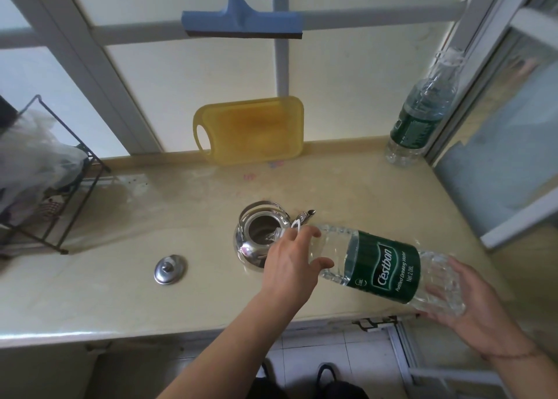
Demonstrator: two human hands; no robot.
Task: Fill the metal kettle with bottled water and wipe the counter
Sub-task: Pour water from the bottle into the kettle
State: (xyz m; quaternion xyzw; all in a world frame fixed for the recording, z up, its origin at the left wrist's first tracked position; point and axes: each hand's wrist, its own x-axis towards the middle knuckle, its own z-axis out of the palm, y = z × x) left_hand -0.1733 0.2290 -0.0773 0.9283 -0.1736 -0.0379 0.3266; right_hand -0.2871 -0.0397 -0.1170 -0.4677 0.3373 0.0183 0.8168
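Observation:
A metal kettle stands open in the middle of the beige counter. Its round lid lies on the counter to its left. A large clear water bottle with a green label lies nearly level above the counter, its mouth over the kettle's opening. My left hand grips the bottle's neck end. My right hand cups the bottle's base from below with curled fingers.
A second green-labelled bottle stands at the back right corner. A yellow cutting board leans on the window. A blue squeegee hangs above. A black wire rack holding plastic bags sits at the left.

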